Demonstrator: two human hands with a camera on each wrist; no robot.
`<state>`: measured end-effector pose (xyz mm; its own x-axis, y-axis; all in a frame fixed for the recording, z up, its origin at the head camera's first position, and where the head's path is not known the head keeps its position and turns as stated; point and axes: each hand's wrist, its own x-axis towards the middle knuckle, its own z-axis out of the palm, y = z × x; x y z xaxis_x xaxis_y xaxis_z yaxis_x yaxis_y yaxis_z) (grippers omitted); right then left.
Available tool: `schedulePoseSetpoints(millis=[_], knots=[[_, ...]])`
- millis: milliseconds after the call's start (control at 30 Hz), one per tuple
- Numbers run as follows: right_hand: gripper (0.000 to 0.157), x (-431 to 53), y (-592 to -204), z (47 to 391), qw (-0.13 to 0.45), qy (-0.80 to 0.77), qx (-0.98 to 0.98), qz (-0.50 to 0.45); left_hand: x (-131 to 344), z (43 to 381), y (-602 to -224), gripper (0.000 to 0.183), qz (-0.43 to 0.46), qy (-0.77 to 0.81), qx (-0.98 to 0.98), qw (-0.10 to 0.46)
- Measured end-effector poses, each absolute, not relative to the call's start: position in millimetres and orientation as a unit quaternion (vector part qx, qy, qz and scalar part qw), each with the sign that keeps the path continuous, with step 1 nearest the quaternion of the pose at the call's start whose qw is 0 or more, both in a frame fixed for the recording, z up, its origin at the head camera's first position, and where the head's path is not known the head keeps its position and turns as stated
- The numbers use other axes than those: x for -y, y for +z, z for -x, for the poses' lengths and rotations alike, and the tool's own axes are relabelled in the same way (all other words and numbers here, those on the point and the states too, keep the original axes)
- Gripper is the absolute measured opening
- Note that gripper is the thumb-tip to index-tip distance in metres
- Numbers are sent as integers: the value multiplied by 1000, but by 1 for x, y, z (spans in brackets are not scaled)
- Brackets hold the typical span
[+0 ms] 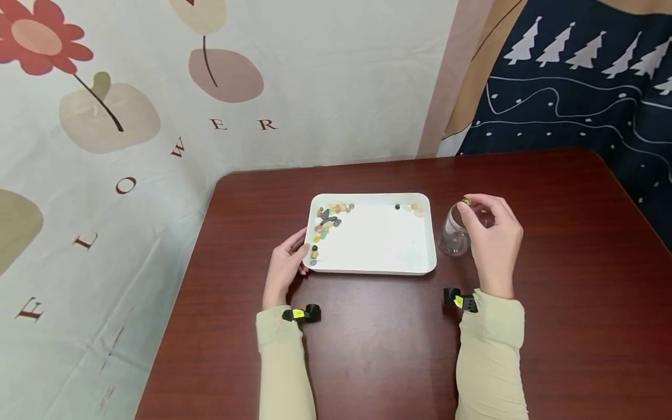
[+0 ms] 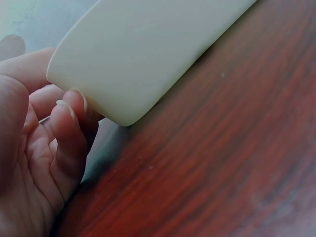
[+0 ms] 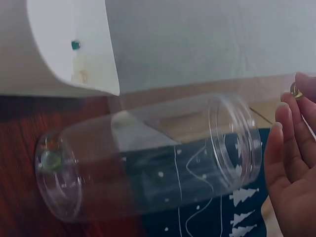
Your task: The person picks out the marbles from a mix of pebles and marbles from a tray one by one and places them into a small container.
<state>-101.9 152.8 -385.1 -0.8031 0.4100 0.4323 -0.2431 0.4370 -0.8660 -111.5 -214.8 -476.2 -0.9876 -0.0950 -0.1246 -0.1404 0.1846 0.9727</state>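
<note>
My left hand (image 1: pixel 283 268) holds the left side of a white tray (image 1: pixel 375 251), its thumb at the rim. In the left wrist view, the fingers (image 2: pixel 69 126) curl by the tray's corner. Small coloured pebbles (image 1: pixel 328 219) lie along the tray's left side. A dark pebble (image 1: pixel 397 207) and some pale ones (image 1: pixel 416 208) sit at its far right. My right hand (image 1: pixel 496 239) pinches a small shiny yellow-green stone (image 3: pixel 295 91) between thumb and fingertips, above the mouth of a clear jar (image 3: pixel 163 153). A greenish stone (image 3: pixel 51 160) shows at the jar's bottom, with an orange bit beside it.
The tray and jar stand on a dark reddish-brown table (image 1: pixel 378 350), the jar close to the tray's right end. Behind the table hangs a pale cloth (image 1: pixel 336 70) with flowers and letters. A navy cloth (image 1: pixel 567 111) with white trees is at the right.
</note>
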Motion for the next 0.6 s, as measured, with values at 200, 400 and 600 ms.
schedulePoseSetpoints(millis=[200, 400, 600], knots=[[23, -159, -386, 103, 312, 532, 785, 63, 215, 111, -479, 37, 85, 633, -770, 11], [24, -165, -393, 107, 315, 541, 777, 69, 215, 113, -480, 38, 80, 632, -771, 13], [24, -171, -401, 110, 287, 571, 766, 73, 215, 114, -479, 40, 74, 626, -776, 17]])
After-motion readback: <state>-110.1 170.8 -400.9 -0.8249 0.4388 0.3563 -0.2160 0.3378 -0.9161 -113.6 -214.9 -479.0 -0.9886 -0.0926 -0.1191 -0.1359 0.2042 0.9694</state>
